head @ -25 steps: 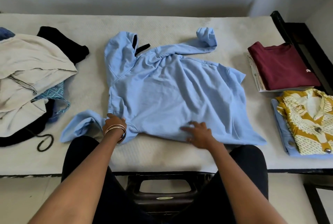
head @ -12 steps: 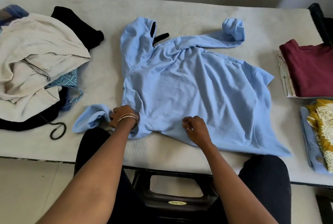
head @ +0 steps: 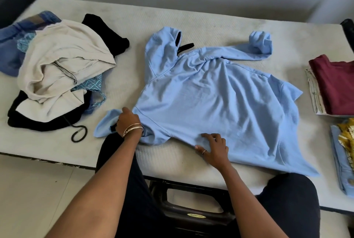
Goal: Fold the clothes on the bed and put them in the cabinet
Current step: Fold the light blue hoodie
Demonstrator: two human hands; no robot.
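- Pressing down on the near hem of the light blue cotton hoodie [head: 210, 103], my right hand [head: 214, 148] lies with fingers spread and lightly bent.
- My left hand [head: 127, 122], bangles at the wrist, grips the hoodie's near sleeve where it meets the body.
- Spread flat on the white bed [head: 210, 21], the hoodie reaches away from both hands.
- Left of my left hand sits a heap of unfolded beige, black and blue clothes [head: 57, 73].
- Right of my right hand lies a folded maroon shirt [head: 335, 84].

one blue hoodie [head: 214, 103], two hands [head: 128, 121] [head: 215, 147]
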